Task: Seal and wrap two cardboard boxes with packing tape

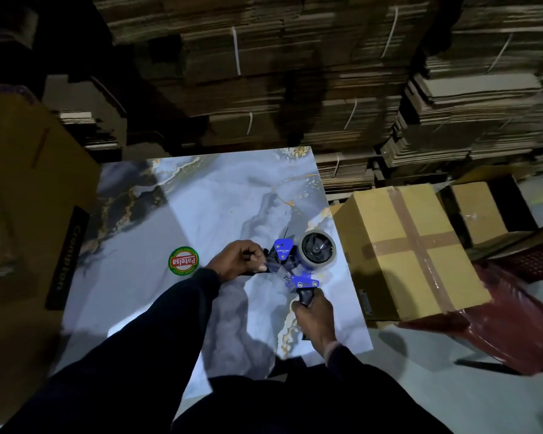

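Note:
A blue tape dispenser (290, 261) with a roll of brown packing tape (318, 249) hovers over the marble-patterned tabletop (207, 202). My right hand (315, 317) grips its black handle from below. At the dispenser's front end, my left hand (240, 260) pinches the loose end of the tape. A cardboard box (405, 249) with a cross of brown tape on its top sits on a red plastic chair (514, 333) to the right of the table. A second, smaller cardboard box (477, 211) lies behind it.
A round green and red sticker (183, 260) is on the tabletop. A large cardboard carton (29, 195) with a black printed strip stands at the left. Tied bundles of flattened cardboard (295, 73) are stacked high behind the table.

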